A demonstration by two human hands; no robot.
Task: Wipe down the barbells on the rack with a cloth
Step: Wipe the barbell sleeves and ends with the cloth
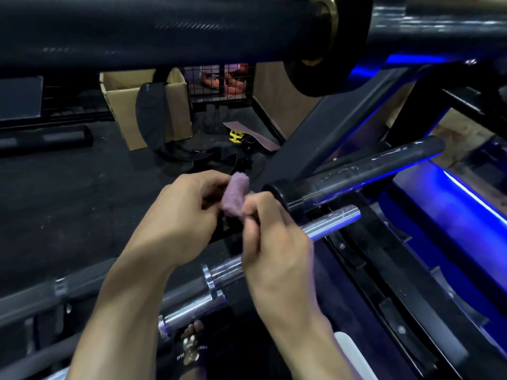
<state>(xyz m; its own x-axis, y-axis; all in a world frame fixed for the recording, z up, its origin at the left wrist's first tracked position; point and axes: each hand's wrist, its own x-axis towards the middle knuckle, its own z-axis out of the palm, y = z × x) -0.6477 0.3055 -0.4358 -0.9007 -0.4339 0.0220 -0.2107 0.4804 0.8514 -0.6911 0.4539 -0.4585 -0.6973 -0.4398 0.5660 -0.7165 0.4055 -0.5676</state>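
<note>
Both my hands are up in front of the rack, working the cloth (235,195) btwn them. It's a small purple pad, bunched into a short roll. My left hand (186,212) has its fingers (211,180) curled round the roll's left side; my right hand (277,242) pinches the lower right end w/ thumb and forefinger. So both hands are closed on the cloth, neither is free, and the cloth isn't touching any bar yet.

The barbells sit stacked on the slanted rack (365,253). Nearest target is the chrome sleeve (329,219) just right of my right hand, poking out past the knuckles. Above it lies the black sleeve (365,171), scuffed w/ pale marks. A fat black bar (153,31) runs across the top of view, well apart from the hands. Lower left are more chrome collars (208,275).

I read this step as refolding the cloth before the next pass. To do it well I'd want a clean face turned outward, flat enough to wrap partway round the sleeve, not a tight lump that only touches a thin line. Then one hand carries it onto the chrome sleeve, grips round it and runs along the length w/ steady pressure, twisting to reach the underside. The other hand could steady the bar so it doesn't spin in the rack
</note>
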